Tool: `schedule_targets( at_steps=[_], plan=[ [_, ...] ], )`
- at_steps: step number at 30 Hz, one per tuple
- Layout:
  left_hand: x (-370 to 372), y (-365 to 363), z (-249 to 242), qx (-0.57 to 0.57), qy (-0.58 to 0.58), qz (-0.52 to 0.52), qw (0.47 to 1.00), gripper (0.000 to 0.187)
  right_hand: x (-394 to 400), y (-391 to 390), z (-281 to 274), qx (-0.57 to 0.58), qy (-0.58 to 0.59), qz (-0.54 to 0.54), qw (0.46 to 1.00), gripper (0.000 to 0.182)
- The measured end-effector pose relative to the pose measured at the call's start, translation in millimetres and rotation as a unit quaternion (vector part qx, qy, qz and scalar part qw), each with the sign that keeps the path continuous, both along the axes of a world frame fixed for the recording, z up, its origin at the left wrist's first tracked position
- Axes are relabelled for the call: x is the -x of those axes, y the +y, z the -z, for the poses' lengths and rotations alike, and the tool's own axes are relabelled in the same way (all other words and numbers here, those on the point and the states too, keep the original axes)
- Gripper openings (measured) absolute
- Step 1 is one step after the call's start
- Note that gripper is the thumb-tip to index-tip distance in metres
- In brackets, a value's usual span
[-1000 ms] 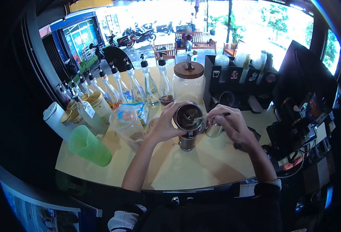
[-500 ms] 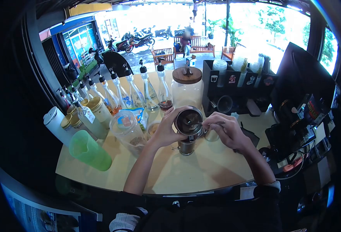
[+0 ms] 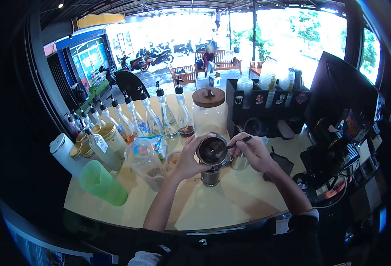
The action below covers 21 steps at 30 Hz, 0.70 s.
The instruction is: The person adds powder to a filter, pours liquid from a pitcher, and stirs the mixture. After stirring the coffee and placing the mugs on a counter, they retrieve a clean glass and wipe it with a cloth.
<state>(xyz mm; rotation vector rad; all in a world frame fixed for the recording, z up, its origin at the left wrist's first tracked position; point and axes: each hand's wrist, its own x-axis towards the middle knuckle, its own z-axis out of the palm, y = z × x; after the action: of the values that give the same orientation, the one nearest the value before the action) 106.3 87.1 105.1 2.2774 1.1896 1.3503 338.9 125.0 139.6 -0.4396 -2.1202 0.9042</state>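
Head view: left grip (image 3: 189, 160) holds a cup (image 3: 211, 150), right grip (image 3: 257, 156) a spoon (image 3: 231, 146), lidded jar (image 3: 209, 114) just beyond them.

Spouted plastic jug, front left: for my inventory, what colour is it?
The jug is translucent green, showing best in the head view.

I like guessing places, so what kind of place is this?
Probably a café or drinks stall. There's a row of pump bottles on the counter, a black rack holding stacked cups and lids, and outdoor wooden benches.
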Motion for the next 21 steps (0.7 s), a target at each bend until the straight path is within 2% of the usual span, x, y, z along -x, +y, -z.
schedule_targets(
  at_steps=[2,6,8,13,21],
  plan=[
    [-1,-1,0,0.001,0.005,-0.008,1.000,0.079,3,-1,2,0.041,0.085,-0.015,0.995,0.019],
    [-2,-4,1,0.007,0.013,-0.033,0.999,0.080,2,-3,4,0.040,0.067,-0.019,0.997,0.019],
    [-4,-4,4,0.007,0.008,-0.045,0.999,0.080,1,-2,6,0.060,0.110,-0.020,0.992,0.019],
    [-10,-4,13,0.022,-0.092,-0.063,0.994,0.071,5,-4,10,0.064,0.126,0.000,0.990,0.016],
    [-13,-6,22,0.058,-0.108,-0.071,0.990,0.072,11,-5,17,0.075,0.125,0.027,0.989,0.015]
  ],
)
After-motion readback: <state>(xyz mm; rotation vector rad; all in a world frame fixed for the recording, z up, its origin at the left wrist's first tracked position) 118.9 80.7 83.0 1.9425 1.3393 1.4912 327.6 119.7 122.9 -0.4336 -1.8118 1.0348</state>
